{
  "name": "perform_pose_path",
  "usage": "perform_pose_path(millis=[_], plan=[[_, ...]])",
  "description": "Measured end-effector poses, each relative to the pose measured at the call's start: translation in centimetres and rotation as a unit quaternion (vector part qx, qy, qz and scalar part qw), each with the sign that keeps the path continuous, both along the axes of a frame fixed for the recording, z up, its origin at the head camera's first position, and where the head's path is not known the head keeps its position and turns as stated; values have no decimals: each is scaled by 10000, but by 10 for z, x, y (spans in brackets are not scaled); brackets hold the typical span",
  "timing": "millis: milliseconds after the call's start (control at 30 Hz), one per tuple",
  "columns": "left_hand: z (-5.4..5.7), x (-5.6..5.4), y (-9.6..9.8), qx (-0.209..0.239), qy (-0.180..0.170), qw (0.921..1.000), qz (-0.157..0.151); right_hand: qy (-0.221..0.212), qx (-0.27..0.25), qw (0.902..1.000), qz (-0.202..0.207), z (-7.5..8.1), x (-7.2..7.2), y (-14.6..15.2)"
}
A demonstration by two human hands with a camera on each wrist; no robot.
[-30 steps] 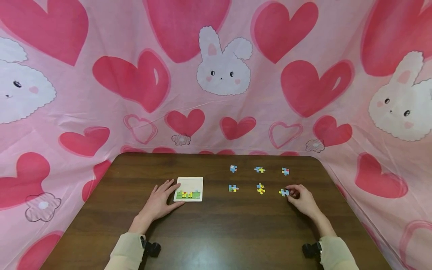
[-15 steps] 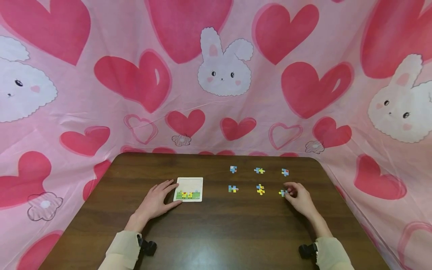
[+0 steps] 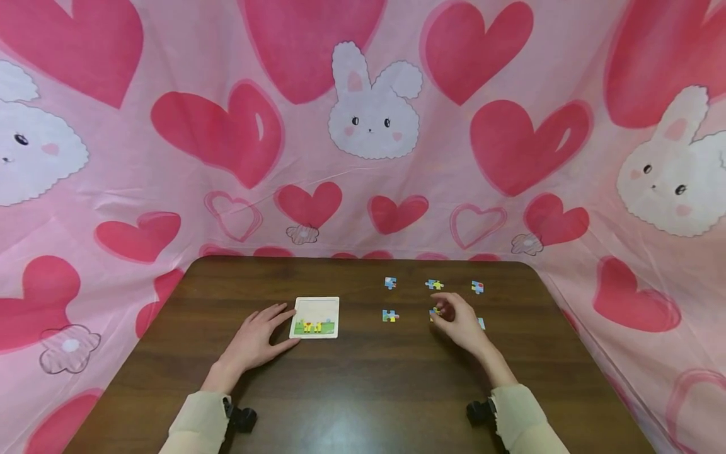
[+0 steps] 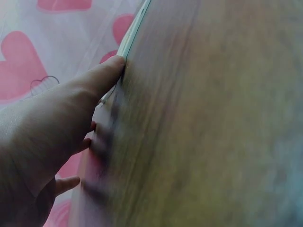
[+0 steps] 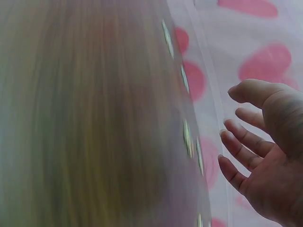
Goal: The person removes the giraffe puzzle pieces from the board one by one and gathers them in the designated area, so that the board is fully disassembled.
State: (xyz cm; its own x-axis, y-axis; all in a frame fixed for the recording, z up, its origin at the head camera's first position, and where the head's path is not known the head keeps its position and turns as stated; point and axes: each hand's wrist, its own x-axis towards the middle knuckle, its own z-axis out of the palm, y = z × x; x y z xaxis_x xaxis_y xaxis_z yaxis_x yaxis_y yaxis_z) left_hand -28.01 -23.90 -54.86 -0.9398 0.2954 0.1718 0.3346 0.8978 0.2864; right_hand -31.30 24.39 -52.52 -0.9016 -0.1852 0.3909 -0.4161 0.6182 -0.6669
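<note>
My left hand [image 3: 253, 336] lies at the left side of a small square puzzle tray [image 3: 316, 308], its straight index finger and thumb right at the tray's edge. In the left wrist view the thumb [image 4: 106, 75] touches the tray's side. Printed green grass and yellow figures fill the tray's lower part. My right hand [image 3: 460, 321] hovers over the front middle jigsaw piece [image 3: 433, 311] with fingers loosely bent and apart from the thumb, holding nothing. That yellow piece is mostly hidden. Behind the hand, the front right blue piece [image 3: 481, 323] shows only partly.
More jigsaw pieces lie flat: a front left piece [image 3: 389, 316], a back left piece [image 3: 391, 283], a back middle piece [image 3: 434, 285] and a back right piece [image 3: 478, 287]. The brown wooden table [image 3: 340, 391] meets a pink heart-printed cloth [image 3: 397, 176] behind and at both sides.
My right hand has moved left from the front right piece to above the front middle piece; the front right piece stays on the table. My left hand stays at the tray.
</note>
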Motion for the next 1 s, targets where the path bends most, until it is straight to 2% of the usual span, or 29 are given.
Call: perform_pose_path(millis=[200, 233, 300, 333, 400, 433, 467, 533, 567, 700, 800, 933, 1000], plan=[[0, 3, -6, -69, 34, 10000, 34, 187, -19, 9957, 912, 1, -6, -62], [0, 3, -7, -76, 41, 10000, 37, 283, -22, 9929, 1152, -8, -13, -70], [-1, 3, -7, -76, 49, 10000, 36, 225, 43, 9886, 1488, -9, -13, -91], [-2, 3, -7, -69, 52, 10000, 30, 277, 71, 9856, 1666, -17, -17, -99], [-3, 3, -6, -65, 77, 9999, -4, 214, 93, 9816, 1894, -20, -17, -118], [-3, 3, -6, -59, 81, 9999, -17, 234, 116, 9799, 1977, -22, -17, -126], [-4, 2, -6, -50, 71, 10000, -20, 114, 153, 9802, 1972, -17, -11, -137], [-4, 2, -5, -22, 62, 10000, -23, 268, 244, 9784, 2036, -34, -18, -152], [-4, 1, -5, -12, 56, 10000, -15, 201, 259, 9788, 2023, -34, -17, -160], [-4, 1, -5, 33, 22, 10000, 39, 425, 432, 9757, 2105, -55, -28, -185], [-4, 0, -7, 26, 33, 10000, 42, 91, 426, 9745, 2201, -35, -15, -203], [-4, 2, -6, 62, 112, 9999, -10, -563, 563, 9732, 2156, -9, -3, -223], [-3, 2, -4, 103, 153, 9998, -38, -603, 675, 9726, 2143, -8, -5, -230]])
